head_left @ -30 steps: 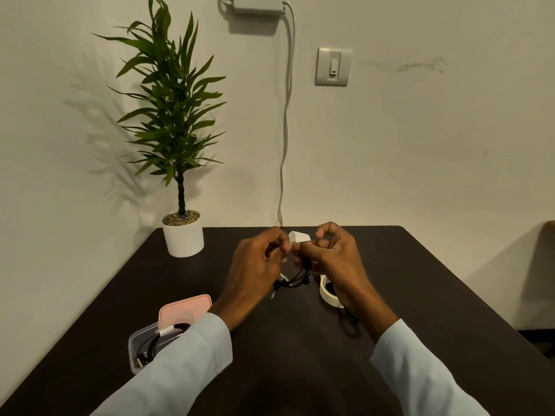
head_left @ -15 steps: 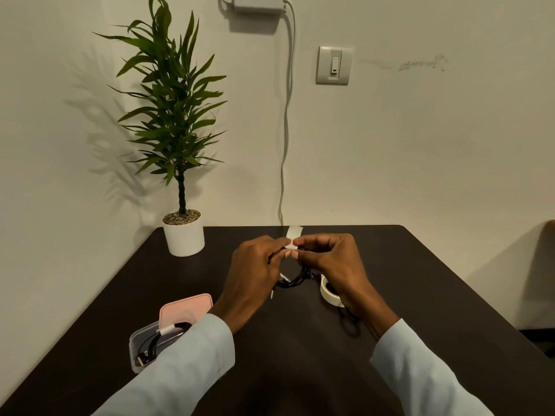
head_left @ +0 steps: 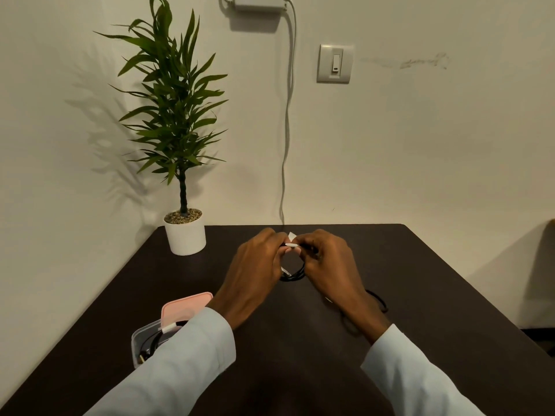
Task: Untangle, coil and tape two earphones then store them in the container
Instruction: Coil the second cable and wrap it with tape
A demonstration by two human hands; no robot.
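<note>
Tape folding down around the second earphone coil

Both hands — left hand [head_left: 255, 262], right hand [head_left: 327, 262] — pinch the black earphone [head_left: 292, 274] above the table's middle; the tape strip [head_left: 291, 240], standing taller a moment ago, now bends over the coil. One earphone already lies in the container [head_left: 141, 340] near the left edge — storing comes next.

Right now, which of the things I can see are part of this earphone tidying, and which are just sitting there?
Part of the job:
- coiled black earphone, held by left hand and right hand
- white tape piece pinched at the coil
- clear container with pink lid, an earphone inside

Just there:
- potted plant
- light switch
- wall cable
</note>
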